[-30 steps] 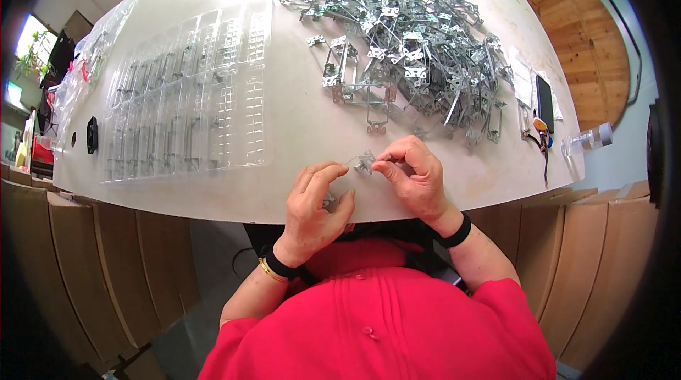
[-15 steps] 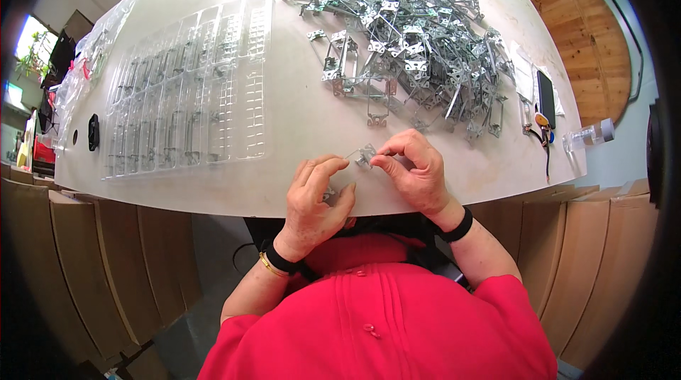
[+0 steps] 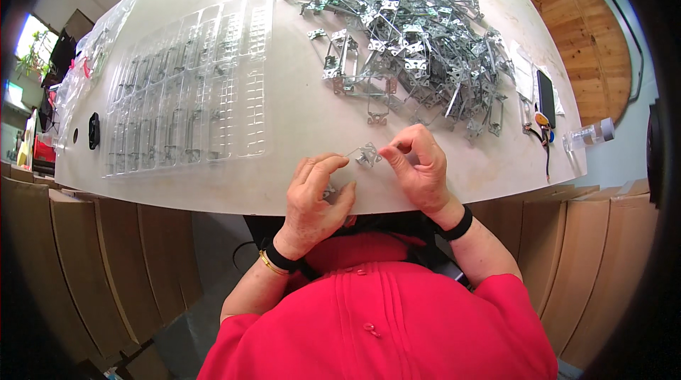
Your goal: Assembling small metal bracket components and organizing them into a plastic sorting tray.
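Near the table's front edge, my left hand (image 3: 312,195) is closed around a small silvery metal bracket with a thin rod (image 3: 367,156). Part of the bracket is hidden behind the left fingers and thumb. My right hand (image 3: 423,171) is at the bracket's right end, its thumb and forefinger pinched together against it; the exact contact point is too small to make out. Beyond the hands lies a large heap of similar metal brackets (image 3: 418,46), tangled together, with a few loose ones (image 3: 377,118) at its near side.
To the left lies a clear plastic tray (image 3: 257,107), several of its slots holding metal parts. A small black object (image 3: 93,131) is beside it. At the right are a black phone (image 3: 545,98), pliers (image 3: 543,124) and a clear bottle (image 3: 589,136). Cardboard boxes (image 3: 582,259) stand below the table.
My right hand has shifted slightly up and its thumb has slid outward, showing more of the bracket's right end. My left hand stays nearly still with the bracket in it.
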`<action>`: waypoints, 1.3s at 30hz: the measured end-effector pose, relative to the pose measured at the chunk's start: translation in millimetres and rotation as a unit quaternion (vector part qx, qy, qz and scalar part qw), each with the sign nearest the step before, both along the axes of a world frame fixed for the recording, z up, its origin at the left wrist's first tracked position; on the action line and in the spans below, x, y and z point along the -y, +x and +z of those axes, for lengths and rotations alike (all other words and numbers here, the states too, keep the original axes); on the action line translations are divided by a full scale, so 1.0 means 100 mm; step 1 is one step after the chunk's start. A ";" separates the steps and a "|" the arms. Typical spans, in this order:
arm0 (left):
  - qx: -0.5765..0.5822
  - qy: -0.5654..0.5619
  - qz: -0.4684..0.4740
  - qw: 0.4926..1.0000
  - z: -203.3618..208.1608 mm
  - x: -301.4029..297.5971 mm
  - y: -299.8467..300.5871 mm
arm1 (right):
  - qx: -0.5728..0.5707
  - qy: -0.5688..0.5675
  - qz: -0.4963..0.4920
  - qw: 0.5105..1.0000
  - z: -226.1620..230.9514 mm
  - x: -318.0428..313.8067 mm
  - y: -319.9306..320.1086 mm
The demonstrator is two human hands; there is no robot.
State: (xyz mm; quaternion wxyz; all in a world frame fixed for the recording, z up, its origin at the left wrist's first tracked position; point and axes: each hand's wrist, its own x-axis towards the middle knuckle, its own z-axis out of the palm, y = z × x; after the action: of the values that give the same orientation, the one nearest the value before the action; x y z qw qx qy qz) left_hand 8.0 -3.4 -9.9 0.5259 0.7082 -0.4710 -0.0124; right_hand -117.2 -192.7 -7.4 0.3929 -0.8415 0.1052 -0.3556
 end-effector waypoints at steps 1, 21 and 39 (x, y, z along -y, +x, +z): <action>0.000 0.000 0.000 1.000 0.00 0.00 0.00 | -0.003 0.060 -0.009 0.998 -0.03 -0.01 0.00; 0.154 0.078 0.009 0.985 0.17 0.11 -0.10 | 0.041 0.177 0.082 0.980 -0.04 -0.06 -0.06; -0.109 0.059 0.051 0.991 0.12 -0.09 -0.11 | 0.031 0.212 0.031 0.976 -0.03 -0.04 -0.05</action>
State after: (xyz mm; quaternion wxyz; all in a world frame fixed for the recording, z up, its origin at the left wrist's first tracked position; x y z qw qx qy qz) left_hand -2.8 5.5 1.9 0.5309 0.7556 -0.3727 -0.0904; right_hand -122.1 -188.4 -10.8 0.5760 -0.7304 0.1399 -0.3393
